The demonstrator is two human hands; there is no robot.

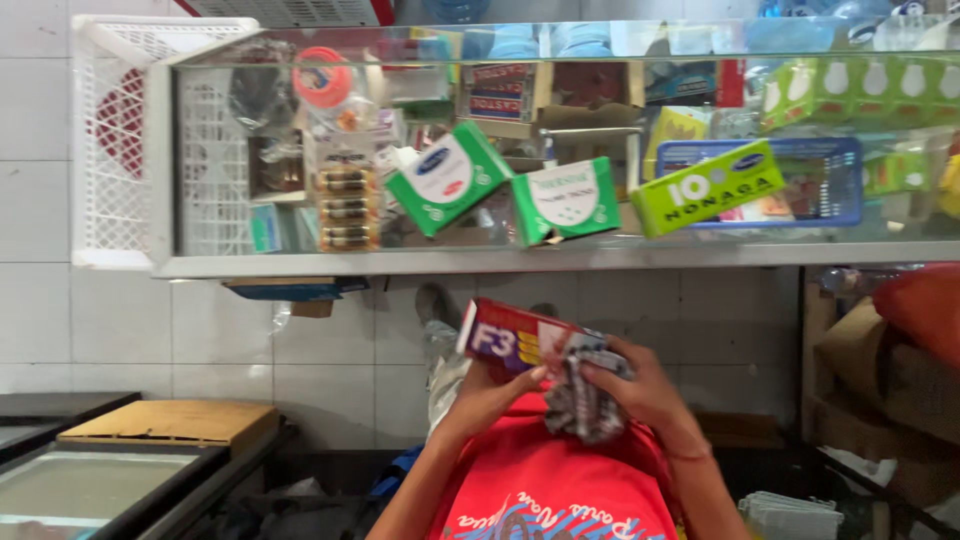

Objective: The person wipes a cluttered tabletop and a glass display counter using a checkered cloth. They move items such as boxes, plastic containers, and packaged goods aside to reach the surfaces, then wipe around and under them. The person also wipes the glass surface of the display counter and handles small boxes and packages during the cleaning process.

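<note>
One red-purple carton, cloth-rubbed.

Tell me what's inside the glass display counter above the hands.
Inside the glass display counter: two green-and-white boxes, a lime-green box, a blue plastic basket and a card of small batteries. Reflections and front boxes hide items further back.
</note>
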